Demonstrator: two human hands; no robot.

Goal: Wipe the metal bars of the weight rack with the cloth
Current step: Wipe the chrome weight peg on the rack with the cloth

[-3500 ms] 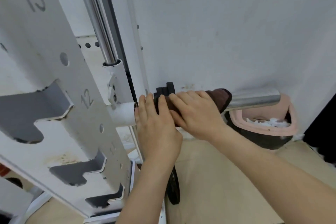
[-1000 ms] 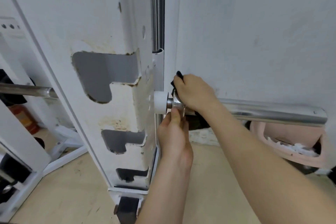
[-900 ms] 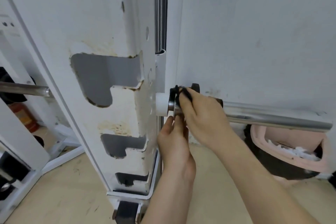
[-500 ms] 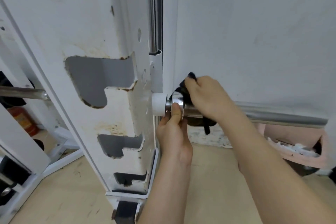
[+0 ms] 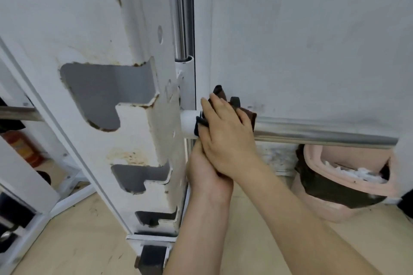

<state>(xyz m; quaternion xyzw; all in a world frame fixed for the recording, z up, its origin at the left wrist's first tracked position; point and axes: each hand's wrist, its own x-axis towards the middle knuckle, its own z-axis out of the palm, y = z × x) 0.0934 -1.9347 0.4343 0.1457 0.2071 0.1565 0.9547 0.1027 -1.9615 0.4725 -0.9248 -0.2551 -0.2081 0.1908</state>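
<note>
Pale wooden floor (image 5: pixel 78 241) and white wall (image 5: pixel 312 29) are seen; a pink bin (image 5: pixel 311 158) with a dark liner is set by the wall, below the bar's free end. From the white, rust-spotted weight rack (image 5: pixel 89 18) a chrome bar (image 5: pixel 324 134) is run horizontally, long axis left to right, free end pointed right. The dark brown cloth (image 5: pixel 249 116) is wrapped on the bar at its root, just beside the white collar. The right hand (image 5: pixel 225 138) is curled over the cloth, clamping it to the bar; cloth edges are shown past fingertips and knuckles. The left hand (image 5: pixel 205 176) is tucked beneath, fingers hidden, grip not determinable.
</note>
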